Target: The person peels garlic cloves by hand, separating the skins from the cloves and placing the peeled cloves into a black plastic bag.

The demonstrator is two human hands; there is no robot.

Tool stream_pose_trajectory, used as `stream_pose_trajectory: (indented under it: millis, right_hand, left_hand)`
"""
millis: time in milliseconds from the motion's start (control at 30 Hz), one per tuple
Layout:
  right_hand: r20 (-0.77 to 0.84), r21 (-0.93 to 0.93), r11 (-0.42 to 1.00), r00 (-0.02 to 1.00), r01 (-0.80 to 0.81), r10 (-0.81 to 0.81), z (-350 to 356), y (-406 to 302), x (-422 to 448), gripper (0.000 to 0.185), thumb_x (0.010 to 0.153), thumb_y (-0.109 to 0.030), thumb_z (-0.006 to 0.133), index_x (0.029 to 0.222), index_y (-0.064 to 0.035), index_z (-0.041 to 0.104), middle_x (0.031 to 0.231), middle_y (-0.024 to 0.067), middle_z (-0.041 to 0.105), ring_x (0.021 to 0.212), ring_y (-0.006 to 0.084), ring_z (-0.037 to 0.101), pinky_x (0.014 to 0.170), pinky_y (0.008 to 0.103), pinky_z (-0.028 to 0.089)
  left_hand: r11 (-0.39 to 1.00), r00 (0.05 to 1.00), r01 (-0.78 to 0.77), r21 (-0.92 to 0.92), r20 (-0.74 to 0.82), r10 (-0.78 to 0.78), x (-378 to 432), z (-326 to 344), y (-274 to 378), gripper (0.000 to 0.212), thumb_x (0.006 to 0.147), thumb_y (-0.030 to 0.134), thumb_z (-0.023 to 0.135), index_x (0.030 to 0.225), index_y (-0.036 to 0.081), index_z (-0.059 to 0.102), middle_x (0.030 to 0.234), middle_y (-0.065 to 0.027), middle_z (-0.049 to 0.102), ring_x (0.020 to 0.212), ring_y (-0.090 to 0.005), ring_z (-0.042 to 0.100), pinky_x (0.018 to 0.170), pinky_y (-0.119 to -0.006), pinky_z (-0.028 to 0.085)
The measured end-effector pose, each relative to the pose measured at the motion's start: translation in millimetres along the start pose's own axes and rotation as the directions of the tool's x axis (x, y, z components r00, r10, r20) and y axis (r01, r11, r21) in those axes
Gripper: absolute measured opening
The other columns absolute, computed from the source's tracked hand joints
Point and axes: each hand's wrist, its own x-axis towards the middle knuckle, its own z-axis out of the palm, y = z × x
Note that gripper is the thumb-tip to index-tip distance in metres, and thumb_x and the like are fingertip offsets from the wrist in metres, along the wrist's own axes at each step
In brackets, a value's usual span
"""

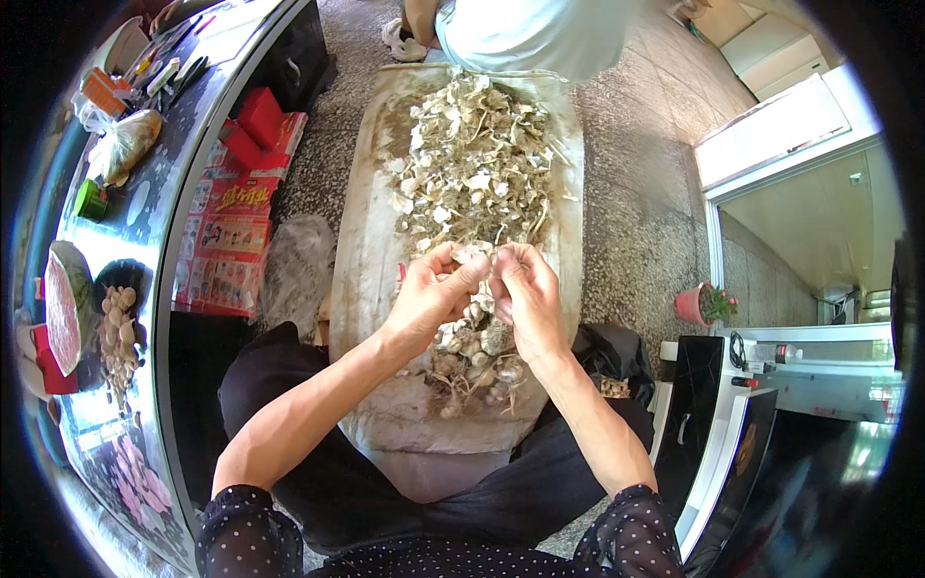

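Both my hands are raised over the middle of a stained cloth sheet (368, 289) on the floor. Between the thumb and fingers of my left hand (441, 285) is a piece of garlic with pale, papery skin (470, 254). My right hand (526, 289) is close beside it, thumb and fingertips pinched together; whether anything is between them I cannot tell. Below the hands lie whole garlic bulbs (477, 347) with dry roots. Beyond them spreads a large heap of garlic skins and stalks (477, 159). My fingers partly hide the held piece.
A black cabinet with a glossy top (155, 217) stands at left, holding a cut watermelon (65, 311), garlic cloves (119, 325) and a plastic bag (130, 144). Another person (527, 32) sits at the sheet's far end. A black bag (614, 354) lies by my right knee; a potted plant (694, 305) stands farther right.
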Motion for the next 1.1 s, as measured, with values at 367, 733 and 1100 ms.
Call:
stream_pose_trajectory:
  millis: [367,733,1100]
  right_hand:
    - [0.056,0.075,0.997,0.998,-0.004,0.000,3.7,15.6,-0.7,0.017,0.095,-0.024,0.056,0.093,-0.0075,0.052,0.067,-0.0003,0.056,0.050,0.0035,0.044,0.041,0.0178,0.034]
    - [0.140,0.424,0.882,0.977,-0.206,0.161,0.7,12.5,4.4,0.024,0.099,-0.029,0.045,0.104,-0.0070,0.054,0.075,0.0044,0.057,0.054,0.0086,0.046,0.046,0.0219,0.037]
    - [0.057,0.222,0.973,0.997,-0.069,0.058,-7.7,10.4,8.7,0.016,0.097,-0.019,0.047,0.098,-0.0052,0.054,0.073,0.0010,0.055,0.058,0.0075,0.049,0.050,0.0219,0.041]
  left_hand:
    - [0.693,0.891,-0.248,0.677,-0.122,0.438,1.8,-0.4,2.0,0.015,0.088,0.015,0.061,0.081,0.002,0.059,0.061,-0.0077,0.056,0.056,-0.0121,0.054,0.051,-0.032,0.043]
    - [0.964,0.990,0.136,-0.228,-0.011,-0.143,9.3,-15.3,-11.3,0.013,0.094,0.019,0.055,0.084,0.009,0.055,0.066,0.0040,0.049,0.047,-0.0032,0.035,0.042,-0.019,0.025]
    - [0.828,0.954,0.228,-0.512,-0.054,-0.296,15.2,-18.7,-3.4,0.031,0.099,0.020,0.040,0.114,-0.004,0.054,0.103,-0.0092,0.060,0.088,-0.0147,0.059,0.076,-0.025,0.051]
